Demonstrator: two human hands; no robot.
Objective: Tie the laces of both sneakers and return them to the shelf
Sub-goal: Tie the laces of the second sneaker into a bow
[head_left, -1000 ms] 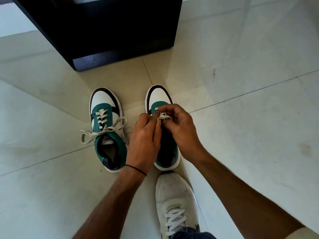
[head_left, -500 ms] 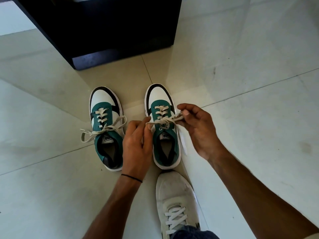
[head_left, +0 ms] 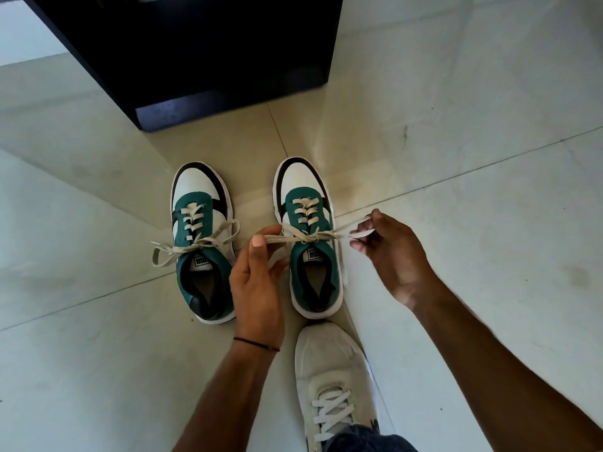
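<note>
Two green, white and black sneakers stand side by side on the floor, toes pointing away from me. The left sneaker (head_left: 202,243) has its cream lace tied in a bow. Over the right sneaker (head_left: 310,243) a knot (head_left: 314,237) sits at the top of the lacing. My left hand (head_left: 257,282) pinches the left lace loop between thumb and fingers. My right hand (head_left: 388,252) pinches the right lace loop. Both loops are stretched out sideways from the knot.
A dark wooden shelf unit (head_left: 202,53) stands on the tiled floor just beyond the sneakers. My own foot in a white shoe (head_left: 332,380) rests right behind the right sneaker. Pale glossy tiles (head_left: 473,125) extend to both sides.
My hands have moved apart from over the right sneaker's tongue, drawing the two lace loops outward and tightening the knot. The left sneaker has not moved.
</note>
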